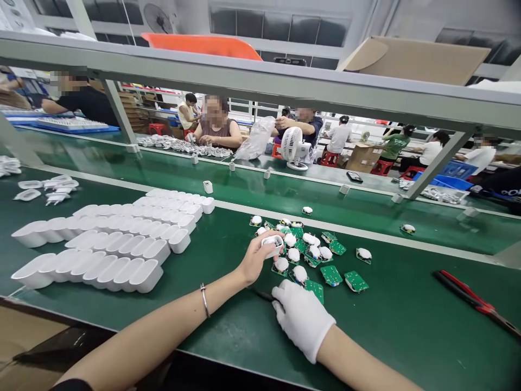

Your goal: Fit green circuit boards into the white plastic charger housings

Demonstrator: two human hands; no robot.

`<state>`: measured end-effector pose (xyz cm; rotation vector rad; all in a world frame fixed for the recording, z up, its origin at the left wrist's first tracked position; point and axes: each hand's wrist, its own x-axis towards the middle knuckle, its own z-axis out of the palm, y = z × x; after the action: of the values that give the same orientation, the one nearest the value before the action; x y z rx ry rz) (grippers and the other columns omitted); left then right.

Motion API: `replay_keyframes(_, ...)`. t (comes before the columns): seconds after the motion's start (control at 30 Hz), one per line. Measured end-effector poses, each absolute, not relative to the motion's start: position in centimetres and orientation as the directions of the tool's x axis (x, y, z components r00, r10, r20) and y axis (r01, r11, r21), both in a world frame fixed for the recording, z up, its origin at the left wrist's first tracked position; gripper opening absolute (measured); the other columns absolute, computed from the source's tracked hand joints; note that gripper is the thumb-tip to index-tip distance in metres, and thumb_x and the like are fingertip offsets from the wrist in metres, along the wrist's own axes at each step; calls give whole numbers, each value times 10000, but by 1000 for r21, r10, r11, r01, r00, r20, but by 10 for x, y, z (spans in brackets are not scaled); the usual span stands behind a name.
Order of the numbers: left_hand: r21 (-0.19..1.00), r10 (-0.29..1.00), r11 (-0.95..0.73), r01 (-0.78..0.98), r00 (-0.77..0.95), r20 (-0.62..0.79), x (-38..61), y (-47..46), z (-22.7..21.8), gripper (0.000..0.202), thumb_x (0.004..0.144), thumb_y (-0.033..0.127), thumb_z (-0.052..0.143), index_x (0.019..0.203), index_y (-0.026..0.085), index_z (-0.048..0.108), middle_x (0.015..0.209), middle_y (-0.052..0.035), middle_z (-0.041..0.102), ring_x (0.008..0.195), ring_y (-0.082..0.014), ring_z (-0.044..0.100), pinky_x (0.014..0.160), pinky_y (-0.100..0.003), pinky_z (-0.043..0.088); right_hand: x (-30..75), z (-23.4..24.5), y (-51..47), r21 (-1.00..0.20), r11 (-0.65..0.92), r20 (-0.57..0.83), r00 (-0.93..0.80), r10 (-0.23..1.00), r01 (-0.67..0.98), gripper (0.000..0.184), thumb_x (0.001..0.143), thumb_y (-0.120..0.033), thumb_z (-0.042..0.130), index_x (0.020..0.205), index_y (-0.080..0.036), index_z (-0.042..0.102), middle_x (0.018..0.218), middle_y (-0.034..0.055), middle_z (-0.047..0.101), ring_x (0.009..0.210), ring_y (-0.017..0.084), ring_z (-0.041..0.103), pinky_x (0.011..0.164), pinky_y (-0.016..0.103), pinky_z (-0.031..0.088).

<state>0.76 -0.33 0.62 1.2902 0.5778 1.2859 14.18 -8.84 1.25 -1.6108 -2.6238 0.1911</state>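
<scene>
My bare left hand (257,259), with a thin bracelet on its wrist, is closed round a small white plastic shell (272,244) and holds it over a scatter of green circuit boards (331,275) with white caps (293,254). My right hand (302,317), in a white glove, rests curled on the green belt just below the boards. A thin dark tool (264,295) pokes out from under its fingers. What the glove grips beyond that is hidden.
Rows of white shells (122,247) lie on the belt (228,326) at left, with loose white parts (49,190) beyond. Red-handled pliers (472,298) lie at right. A metal frame bar (260,81) crosses overhead. Other workers sit at the far side by a white fan (293,147).
</scene>
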Motion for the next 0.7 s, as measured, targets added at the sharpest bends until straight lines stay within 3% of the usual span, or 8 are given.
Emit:
replay_keyframes(0.07,912,918,-179,-370,270,290,8,-2,6,327,747,325,535,1003,128,587,750,-37,588,677,-156,542,547,-244,414,153,16,-88,-290,336,-116,-382,917,896,118,727,-130,564,780,-197,646,658,17,606,520,134,530,463,228,326)
replay_keyframes(0.13,912,923,-150,-383,276,268,7,0,7,331,724,312,524,995,132,582,726,-32,587,665,-159,544,518,-235,392,170,24,-86,-473,211,-313,-387,867,855,133,659,-114,588,747,-204,629,497,-52,479,406,88,395,398,213,254)
replay_keyframes(0.2,916,921,-140,-377,291,261,6,0,8,329,703,301,516,974,128,581,702,-28,586,642,-156,539,495,-224,369,188,37,-82,-619,148,-403,-474,783,771,58,701,-152,571,698,-203,601,465,-75,401,398,77,343,389,208,250)
replay_keyframes(0.27,927,910,-158,-340,315,271,5,-1,10,320,682,293,506,939,119,585,683,-26,583,611,-147,527,481,-218,352,203,51,-76,-720,244,-271,-587,763,650,172,803,-254,537,647,-193,573,557,-47,466,496,95,425,464,210,352)
replay_keyframes(0.37,959,885,-220,-179,376,273,3,-4,13,285,643,251,488,874,121,593,665,-12,570,568,-121,484,478,-208,331,215,60,-64,-719,455,78,-589,804,526,328,896,-350,468,642,-189,600,788,25,582,737,149,543,687,267,478)
replay_keyframes(0.47,950,862,-311,15,427,275,2,-7,15,264,593,198,478,821,135,596,653,8,561,560,-108,451,510,-209,335,215,46,-53,-675,540,365,-408,837,503,295,907,-279,408,940,-217,695,998,77,624,925,195,583,828,341,501)
replay_keyframes(0.57,952,850,-307,19,455,265,1,-9,14,253,568,210,471,789,142,574,612,16,555,531,-114,461,513,-218,358,208,24,-47,-681,547,460,-296,837,487,390,886,-239,394,1202,-230,623,967,71,641,886,193,604,818,355,517)
replay_keyframes(0.7,970,869,-241,-16,442,223,0,-8,10,240,537,230,461,738,140,558,560,15,546,461,-119,462,459,-221,366,195,13,-49,-696,528,442,-290,849,486,380,882,-247,393,1133,-253,678,726,25,585,648,151,547,645,297,502)
